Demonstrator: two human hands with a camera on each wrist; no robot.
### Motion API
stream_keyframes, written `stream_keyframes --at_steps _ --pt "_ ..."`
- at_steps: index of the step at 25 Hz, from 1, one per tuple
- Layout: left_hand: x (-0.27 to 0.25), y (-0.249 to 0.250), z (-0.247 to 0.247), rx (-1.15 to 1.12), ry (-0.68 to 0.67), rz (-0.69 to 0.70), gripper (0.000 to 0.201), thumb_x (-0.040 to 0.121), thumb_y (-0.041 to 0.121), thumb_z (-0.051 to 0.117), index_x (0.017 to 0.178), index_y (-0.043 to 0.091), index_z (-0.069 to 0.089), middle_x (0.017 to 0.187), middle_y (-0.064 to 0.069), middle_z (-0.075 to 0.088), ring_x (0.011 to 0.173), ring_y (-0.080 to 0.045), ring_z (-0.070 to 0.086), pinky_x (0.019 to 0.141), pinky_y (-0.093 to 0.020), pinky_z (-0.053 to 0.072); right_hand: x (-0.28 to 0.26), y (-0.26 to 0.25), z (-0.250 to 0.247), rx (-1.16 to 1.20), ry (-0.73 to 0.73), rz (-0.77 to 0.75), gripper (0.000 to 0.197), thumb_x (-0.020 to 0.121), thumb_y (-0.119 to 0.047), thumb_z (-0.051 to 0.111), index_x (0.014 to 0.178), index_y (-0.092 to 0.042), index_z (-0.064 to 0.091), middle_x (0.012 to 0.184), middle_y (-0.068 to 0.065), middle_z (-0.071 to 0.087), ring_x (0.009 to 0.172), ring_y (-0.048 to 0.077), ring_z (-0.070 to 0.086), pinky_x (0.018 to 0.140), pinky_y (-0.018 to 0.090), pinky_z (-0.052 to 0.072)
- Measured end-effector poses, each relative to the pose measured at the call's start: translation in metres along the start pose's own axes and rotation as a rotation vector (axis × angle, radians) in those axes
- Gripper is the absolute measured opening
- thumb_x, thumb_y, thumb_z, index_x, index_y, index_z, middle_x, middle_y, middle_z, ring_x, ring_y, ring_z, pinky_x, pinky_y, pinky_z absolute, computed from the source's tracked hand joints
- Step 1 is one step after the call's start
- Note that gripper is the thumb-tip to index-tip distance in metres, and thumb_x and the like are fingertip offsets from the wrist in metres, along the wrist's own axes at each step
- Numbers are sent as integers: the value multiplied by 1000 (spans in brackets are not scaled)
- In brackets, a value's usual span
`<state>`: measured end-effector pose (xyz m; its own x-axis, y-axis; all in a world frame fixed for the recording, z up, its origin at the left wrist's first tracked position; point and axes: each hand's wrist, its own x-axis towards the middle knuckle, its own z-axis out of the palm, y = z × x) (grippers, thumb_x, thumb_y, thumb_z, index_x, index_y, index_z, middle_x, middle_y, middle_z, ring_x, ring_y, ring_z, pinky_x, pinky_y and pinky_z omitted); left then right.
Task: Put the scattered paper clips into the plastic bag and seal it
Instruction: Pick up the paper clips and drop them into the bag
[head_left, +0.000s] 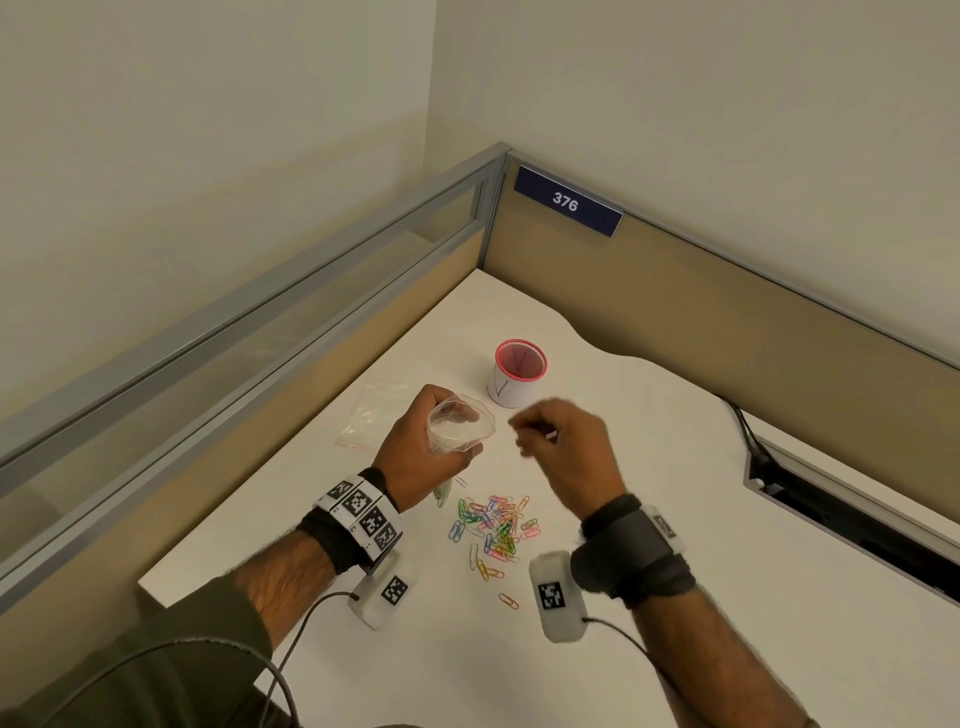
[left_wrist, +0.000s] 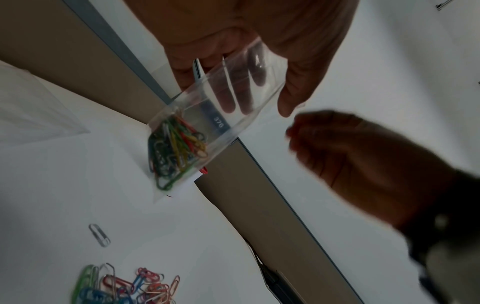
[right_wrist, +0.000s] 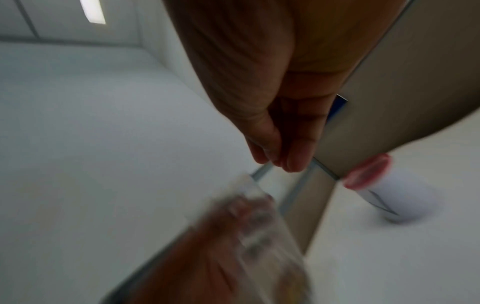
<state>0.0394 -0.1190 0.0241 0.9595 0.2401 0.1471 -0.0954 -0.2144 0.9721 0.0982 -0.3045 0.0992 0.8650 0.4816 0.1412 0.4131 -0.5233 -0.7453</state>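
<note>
At frame centre, the left hand (head_left: 415, 441) grips one clear plastic zip bag (head_left: 460, 427) holding several coloured paper clips (left_wrist: 176, 148). The right hand (head_left: 563, 452), blurred, curls beside it; whether it holds anything I cannot tell. One heap of loose coloured clips (head_left: 496, 522) lies below on the white desk (head_left: 727, 597).

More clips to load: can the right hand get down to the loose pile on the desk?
Probably yes: the right hand hovers just beyond the paper clips, nothing lying between; the left hand holds the plastic bag aside.
</note>
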Motion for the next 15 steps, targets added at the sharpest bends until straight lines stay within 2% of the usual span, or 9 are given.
stream_keyframes --at_steps 2,4,7,10,12,15 --pt "-4 -1 -3 -15 4 -15 44 74 27 79 109 26 52 112 4 69 116 -11 63 107 -44 49 -26 41 20 -114 -144 94 17 87 -1 60 91 -13 71 85 -2 65 70 10 61 70 19 50" --pt "-8 -1 -5 -16 4 -20 44 75 26 79 110 24 53 113 3 68 116 -11 63 107 -44 49 -53 75 40 -232 -276 192 17 89 -5 58 93 -15 71 94 0 67 81 12 59 79 23 50" --pt "-13 -1 -12 -10 17 -23 45 76 24 78 112 20 53 113 2 68 116 -12 63 108 -45 48 -87 103 55 -337 -401 240 21 93 -12 52 99 -19 71 105 -1 65 94 15 58 86 22 46" --pt "-14 -3 -19 -12 21 -40 46 74 31 78 112 22 54 116 2 67 118 -15 62 107 -48 49 -115 109 67 -458 -659 227 25 94 -15 46 104 -19 68 109 0 63 100 17 57 89 23 44" --pt "-14 -2 -20 -9 28 -48 45 74 32 78 112 25 54 117 1 66 119 -15 62 107 -50 49 -116 110 75 -487 -675 212 25 94 -16 44 103 -19 67 110 1 62 102 19 57 90 24 45" --pt "-13 0 -18 -9 36 -41 44 75 31 78 111 24 55 116 1 67 118 -16 62 106 -52 49 -90 113 83 -406 -546 212 27 92 -11 45 106 -18 67 112 1 61 106 19 55 91 22 41"
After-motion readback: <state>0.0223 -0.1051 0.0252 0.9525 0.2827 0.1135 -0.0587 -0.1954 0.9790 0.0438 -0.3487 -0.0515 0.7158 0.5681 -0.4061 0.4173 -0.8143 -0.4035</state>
